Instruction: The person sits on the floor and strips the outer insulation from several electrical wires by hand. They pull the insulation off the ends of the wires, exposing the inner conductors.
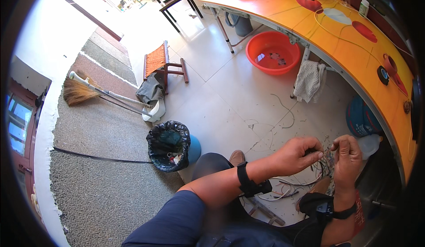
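My left hand [298, 156] is raised over the floor. Its thumb and index finger come close together, pointing towards my right hand. Facing it across a small gap, my right hand [347, 157] has its fingers curled in against the thumb. Whether anything thin sits in either fingertip grip is too small to tell. Below and behind the hands, a loose pile of cut electrical wires [282, 195], white and dark, spreads on the tiles. Small wire scraps [327, 157] are scattered around the pile. A black strap with a small device circles each wrist.
A lined blue waste bin [194, 149] stands left of my knee. To the right curves an orange table [298, 18], with a red basin [274, 68], a hanging cloth [310, 81] and a plastic jug [369, 145] below. A broom [79, 89] and folding stool [155, 61] are farther left.
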A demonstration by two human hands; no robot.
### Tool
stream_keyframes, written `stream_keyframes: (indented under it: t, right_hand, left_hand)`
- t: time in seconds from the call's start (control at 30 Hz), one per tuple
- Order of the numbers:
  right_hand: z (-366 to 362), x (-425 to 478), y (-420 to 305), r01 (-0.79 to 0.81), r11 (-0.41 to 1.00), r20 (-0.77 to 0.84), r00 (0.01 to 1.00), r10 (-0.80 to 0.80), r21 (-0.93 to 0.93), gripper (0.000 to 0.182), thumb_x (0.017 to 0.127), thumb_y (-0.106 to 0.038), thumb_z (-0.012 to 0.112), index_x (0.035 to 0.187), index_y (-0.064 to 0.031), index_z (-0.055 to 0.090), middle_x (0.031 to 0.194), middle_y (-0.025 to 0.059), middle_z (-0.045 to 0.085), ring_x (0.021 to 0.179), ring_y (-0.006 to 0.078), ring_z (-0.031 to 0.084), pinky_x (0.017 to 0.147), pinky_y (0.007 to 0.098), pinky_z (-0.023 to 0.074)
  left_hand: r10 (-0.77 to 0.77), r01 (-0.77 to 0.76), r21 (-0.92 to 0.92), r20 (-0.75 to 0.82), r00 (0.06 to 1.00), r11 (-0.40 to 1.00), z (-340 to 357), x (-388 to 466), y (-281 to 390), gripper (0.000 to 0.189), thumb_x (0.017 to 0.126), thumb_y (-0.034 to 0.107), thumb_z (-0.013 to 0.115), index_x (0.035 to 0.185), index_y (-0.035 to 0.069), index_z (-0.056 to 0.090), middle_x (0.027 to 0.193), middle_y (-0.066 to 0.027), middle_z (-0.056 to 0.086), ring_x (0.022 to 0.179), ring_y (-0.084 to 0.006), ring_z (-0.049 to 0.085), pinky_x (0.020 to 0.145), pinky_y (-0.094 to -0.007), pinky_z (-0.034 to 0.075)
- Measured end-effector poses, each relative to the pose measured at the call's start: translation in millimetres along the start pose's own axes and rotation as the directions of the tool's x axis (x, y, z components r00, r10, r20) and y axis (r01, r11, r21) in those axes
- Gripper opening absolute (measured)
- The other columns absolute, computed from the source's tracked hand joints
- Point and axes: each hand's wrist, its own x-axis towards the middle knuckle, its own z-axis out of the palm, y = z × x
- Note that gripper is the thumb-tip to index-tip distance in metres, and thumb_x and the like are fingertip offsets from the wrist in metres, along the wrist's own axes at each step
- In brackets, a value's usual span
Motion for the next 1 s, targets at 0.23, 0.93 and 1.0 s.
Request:
stream_keyframes:
  t: [0.23, 0.93, 1.0]
  right_hand:
    - [20.4, 5.6, -3.7, 0.238, 0.915, 0.088, 0.971, -0.222, -0.324, 0.015, 0.095, -0.009, 0.060, 0.088, 0.0029, 0.064, 0.081, 0.0077, 0.062, 0.072, 0.0162, 0.057, 0.067, 0.0283, 0.0459]
    - [13.6, -4.2, -5.2, -0.036, 0.988, 0.361, 0.928, 0.088, -0.148, 0.035, 0.095, -0.019, 0.060, 0.065, -0.0052, 0.050, 0.063, -0.0002, 0.050, 0.057, 0.0099, 0.045, 0.054, 0.0265, 0.0342]
    - [14.8, -6.5, -4.1, -0.006, 0.999, 0.269, 0.963, 0.020, -0.051, 0.034, 0.096, -0.018, 0.058, 0.066, -0.0052, 0.051, 0.066, 0.0018, 0.052, 0.057, 0.0095, 0.047, 0.054, 0.0253, 0.0351]
  left_hand:
    - [0.276, -0.256, 0.305, -0.024, 0.961, 0.917, -5.3, 0.0, 1.0, 0.006, 0.088, 0.006, 0.066, 0.092, 0.003, 0.062, 0.082, -0.0137, 0.059, 0.075, -0.0325, 0.060, 0.063, -0.0381, 0.047]
    - [-0.173, 0.181, -0.237, 0.054, 0.983, 0.954, -11.2, -1.7, 2.1, 0.015, 0.101, 0.017, 0.054, 0.099, 0.003, 0.058, 0.077, -0.0002, 0.056, 0.068, -0.0069, 0.053, 0.060, -0.0233, 0.045]
    - [-0.198, 0.214, -0.286, 0.083, 0.977, 0.934, -6.6, -1.6, 0.9, 0.016, 0.101, 0.018, 0.054, 0.099, 0.003, 0.057, 0.077, -0.0004, 0.057, 0.068, -0.0068, 0.054, 0.059, -0.0228, 0.044]
